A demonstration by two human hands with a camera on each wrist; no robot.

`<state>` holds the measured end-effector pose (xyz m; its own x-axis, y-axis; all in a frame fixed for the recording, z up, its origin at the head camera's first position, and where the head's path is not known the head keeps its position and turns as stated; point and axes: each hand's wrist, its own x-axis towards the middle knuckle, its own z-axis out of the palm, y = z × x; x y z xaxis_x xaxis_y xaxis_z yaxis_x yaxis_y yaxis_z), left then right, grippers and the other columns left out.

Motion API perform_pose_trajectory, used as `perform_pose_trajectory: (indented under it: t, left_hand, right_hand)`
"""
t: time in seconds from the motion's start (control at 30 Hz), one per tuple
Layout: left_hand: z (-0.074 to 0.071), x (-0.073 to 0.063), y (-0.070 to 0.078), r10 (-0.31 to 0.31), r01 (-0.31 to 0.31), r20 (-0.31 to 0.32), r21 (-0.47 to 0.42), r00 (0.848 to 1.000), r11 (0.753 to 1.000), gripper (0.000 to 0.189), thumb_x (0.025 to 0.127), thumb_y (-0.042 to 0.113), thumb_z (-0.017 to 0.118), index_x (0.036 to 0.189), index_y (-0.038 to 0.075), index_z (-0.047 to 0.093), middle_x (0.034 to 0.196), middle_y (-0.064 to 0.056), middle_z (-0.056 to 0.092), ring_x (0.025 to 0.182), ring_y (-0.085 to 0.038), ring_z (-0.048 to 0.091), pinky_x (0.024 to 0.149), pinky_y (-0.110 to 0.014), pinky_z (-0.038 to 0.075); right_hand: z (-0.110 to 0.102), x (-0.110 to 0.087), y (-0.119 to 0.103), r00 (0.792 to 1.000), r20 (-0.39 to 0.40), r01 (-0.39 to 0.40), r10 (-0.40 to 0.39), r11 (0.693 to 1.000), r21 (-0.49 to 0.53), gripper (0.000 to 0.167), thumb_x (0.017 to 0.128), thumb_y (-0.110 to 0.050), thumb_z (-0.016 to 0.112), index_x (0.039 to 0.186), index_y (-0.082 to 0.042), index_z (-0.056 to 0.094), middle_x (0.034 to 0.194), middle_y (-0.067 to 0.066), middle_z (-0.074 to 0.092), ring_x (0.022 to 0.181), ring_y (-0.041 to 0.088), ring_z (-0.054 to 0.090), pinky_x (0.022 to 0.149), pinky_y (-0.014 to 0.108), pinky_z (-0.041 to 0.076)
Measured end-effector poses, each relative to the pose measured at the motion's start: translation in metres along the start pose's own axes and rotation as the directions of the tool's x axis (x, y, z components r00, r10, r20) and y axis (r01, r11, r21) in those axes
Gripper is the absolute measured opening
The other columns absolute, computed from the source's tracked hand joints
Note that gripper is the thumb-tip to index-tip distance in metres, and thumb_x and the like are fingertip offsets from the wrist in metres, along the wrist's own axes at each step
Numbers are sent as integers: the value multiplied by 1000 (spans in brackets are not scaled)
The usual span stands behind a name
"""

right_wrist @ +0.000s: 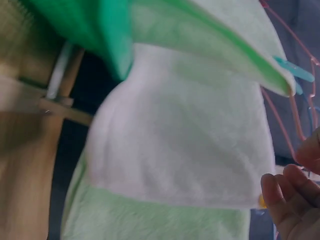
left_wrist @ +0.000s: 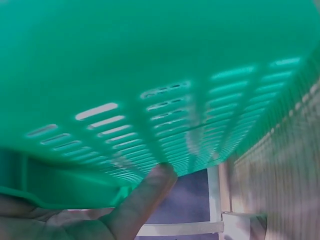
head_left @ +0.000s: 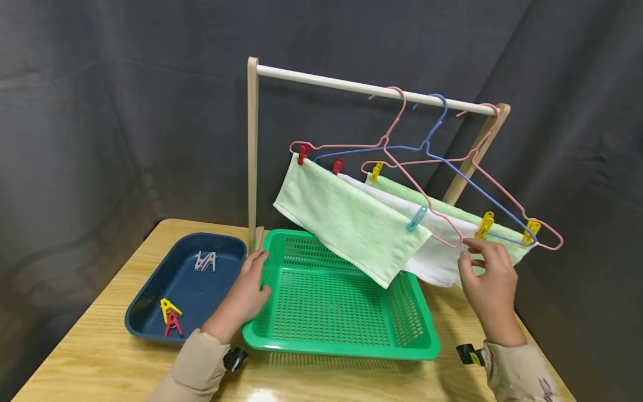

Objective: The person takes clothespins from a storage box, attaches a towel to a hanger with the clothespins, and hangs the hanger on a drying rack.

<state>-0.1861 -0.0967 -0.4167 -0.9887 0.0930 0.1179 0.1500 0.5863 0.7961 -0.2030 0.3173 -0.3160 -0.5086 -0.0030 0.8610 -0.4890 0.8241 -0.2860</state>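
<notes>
My left hand grips the left rim of a green plastic basket, and a digit lies against its slotted wall in the left wrist view. My right hand pinches the lower right corner of the front pink hanger between thumb and finger. On that hanger hangs a pale green towel, held by a red clothespin and a light blue clothespin. Behind it a white towel hangs from a blue hanger.
A wooden rack with a white rod stands behind the basket. At its right end hangs another pink hanger with a green towel and yellow clothespins. Left lies a dark blue tray holding white clothespins, a yellow one and a red one.
</notes>
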Motion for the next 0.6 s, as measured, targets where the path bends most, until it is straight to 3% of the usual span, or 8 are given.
perform_pose_trajectory:
  t: [0.2,0.33,0.4,0.5,0.6]
  left_hand:
    - [-2,-2,0,31,-28,-39,77,999,997,64,99,3,52,157,-3,26,165,-22,15,139,-50,38,96,-56,48]
    - [-5,-4,-2,63,-53,-65,139,996,989,59,102,12,54,155,-3,33,162,-24,22,134,-50,45,97,-59,47]
    - [-9,-6,-3,77,-63,-77,167,994,984,57,102,14,54,153,-2,37,160,-26,25,130,-51,48,95,-59,48]
    - [-16,-9,-4,103,-78,-102,220,990,972,54,102,16,57,150,-1,42,155,-32,30,127,-53,49,93,-61,48]
    - [-26,-12,-4,124,-88,-109,288,986,954,53,101,18,61,148,-2,46,151,-35,33,126,-56,47,94,-65,47]
  right_hand:
    - [0,-10,13,995,103,7,-1,998,-60,30,86,11,59,114,7,69,104,27,58,91,30,54,78,5,36]
    - [2,-18,27,978,207,1,21,994,-108,36,87,9,61,122,7,65,115,30,53,96,40,52,80,31,42]
    - [3,-20,33,954,291,-33,69,991,-130,40,89,7,62,129,8,61,125,35,47,103,46,49,81,47,43]
    - [6,-21,42,899,412,-90,147,984,-155,48,93,1,61,139,8,52,135,41,36,114,56,40,83,67,38]
    - [8,-20,48,857,484,-104,179,978,-179,54,95,-4,62,146,5,45,142,45,27,121,63,33,89,73,32]
